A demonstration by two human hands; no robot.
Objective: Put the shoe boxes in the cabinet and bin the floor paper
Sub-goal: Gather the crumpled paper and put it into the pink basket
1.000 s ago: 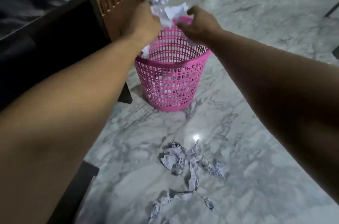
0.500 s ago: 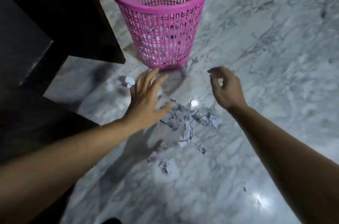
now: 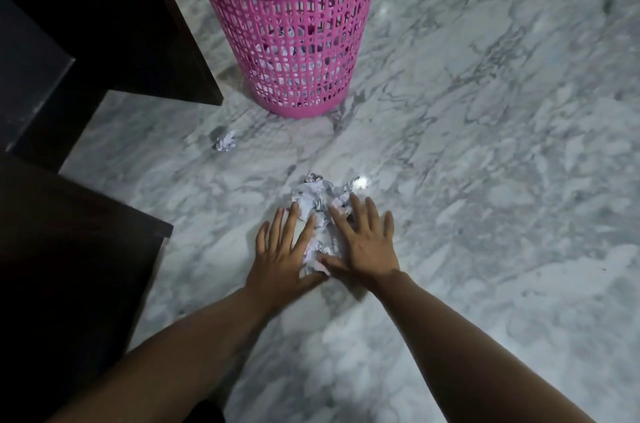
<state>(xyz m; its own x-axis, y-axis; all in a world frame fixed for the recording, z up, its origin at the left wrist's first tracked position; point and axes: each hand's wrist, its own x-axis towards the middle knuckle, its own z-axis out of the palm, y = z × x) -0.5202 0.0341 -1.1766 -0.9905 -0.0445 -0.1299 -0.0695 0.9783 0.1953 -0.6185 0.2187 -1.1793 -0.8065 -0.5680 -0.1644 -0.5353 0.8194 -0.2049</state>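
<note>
Both hands flat on marble floor (image 3: 485,145), fingers spread; left hand (image 3: 282,254) and right hand (image 3: 363,244) flank crumpled paper pile (image 3: 320,211), touching it; stray paper ball (image 3: 225,142) apart, near pink bin (image 3: 291,24); paper visible inside bin; dark furniture (image 3: 86,41) left.

Paper pile (image 3: 317,211) on floor (image 3: 485,180) between left hand (image 3: 282,258) and right hand (image 3: 367,244), bin (image 3: 294,24) beyond, stray paper ball (image 3: 225,141) left of bin's base, cabinet (image 3: 69,41) at left
</note>
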